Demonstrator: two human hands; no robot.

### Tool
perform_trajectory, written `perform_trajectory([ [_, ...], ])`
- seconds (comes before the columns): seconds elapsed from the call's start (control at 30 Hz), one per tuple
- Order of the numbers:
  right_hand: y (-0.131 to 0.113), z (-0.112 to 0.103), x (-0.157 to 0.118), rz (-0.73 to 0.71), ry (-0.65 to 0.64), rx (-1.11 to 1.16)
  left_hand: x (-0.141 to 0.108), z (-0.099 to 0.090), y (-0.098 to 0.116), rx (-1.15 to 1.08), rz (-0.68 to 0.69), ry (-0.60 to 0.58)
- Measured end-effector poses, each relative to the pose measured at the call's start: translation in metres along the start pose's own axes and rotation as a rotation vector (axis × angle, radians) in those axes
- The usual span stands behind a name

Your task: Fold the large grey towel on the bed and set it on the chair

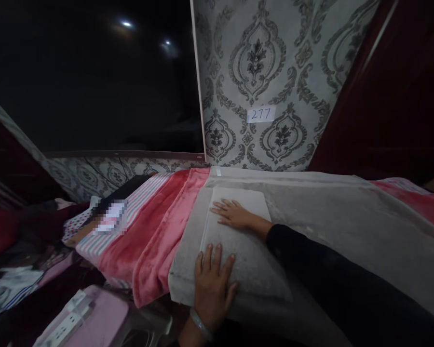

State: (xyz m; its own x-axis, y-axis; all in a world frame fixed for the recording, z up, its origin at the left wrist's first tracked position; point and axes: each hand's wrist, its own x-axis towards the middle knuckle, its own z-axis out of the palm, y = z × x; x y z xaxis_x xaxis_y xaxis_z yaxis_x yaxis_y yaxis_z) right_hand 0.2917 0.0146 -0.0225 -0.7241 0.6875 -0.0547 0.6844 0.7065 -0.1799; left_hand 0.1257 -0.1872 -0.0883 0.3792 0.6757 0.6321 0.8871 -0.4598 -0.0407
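On the bed's near edge, a folded grey blanket (246, 262) lies flat on top of a larger grey spread (347, 217). Left hand (213, 282) at the blanket's near end, palm down, fingers spread and released, pressing the fabric, grasping nothing. A pale bangle (199, 324) on that wrist. Right hand (233, 214) farther up, reaching across from the right in a black sleeve (329, 274), also flat and open, fingers extended along the folded piece's far-left edge. Both hands in contact with the folded blanket, apart from each other.

Left of the grey layers: a pink-red fleece blanket (155, 236) draped over the bed edge, then a striped sheet (144, 200) beside it. Patterned grey damask wallpaper (260, 72) behind the bed, with a small paper label reading 277 (261, 114) stuck to it. Large dark screen (90, 72) on the wall to the left. White power strip (67, 320) on a pink surface at lower left
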Motion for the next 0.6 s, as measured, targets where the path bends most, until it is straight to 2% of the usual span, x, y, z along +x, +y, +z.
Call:
perform_trajectory([
  [0.17,0.031,-0.005,0.041,0.079,0.022,-0.015,-0.003,0.005,0.0,-0.044,-0.013,0.063],
  [0.3,0.045,-0.002,0.063,0.137,0.06,-0.026,-0.005,0.009,-0.001,-0.056,-0.005,0.099],
  [0.6,0.045,-0.004,0.071,0.22,0.084,-0.03,-0.005,0.012,-0.003,-0.054,0.0,0.132],
])
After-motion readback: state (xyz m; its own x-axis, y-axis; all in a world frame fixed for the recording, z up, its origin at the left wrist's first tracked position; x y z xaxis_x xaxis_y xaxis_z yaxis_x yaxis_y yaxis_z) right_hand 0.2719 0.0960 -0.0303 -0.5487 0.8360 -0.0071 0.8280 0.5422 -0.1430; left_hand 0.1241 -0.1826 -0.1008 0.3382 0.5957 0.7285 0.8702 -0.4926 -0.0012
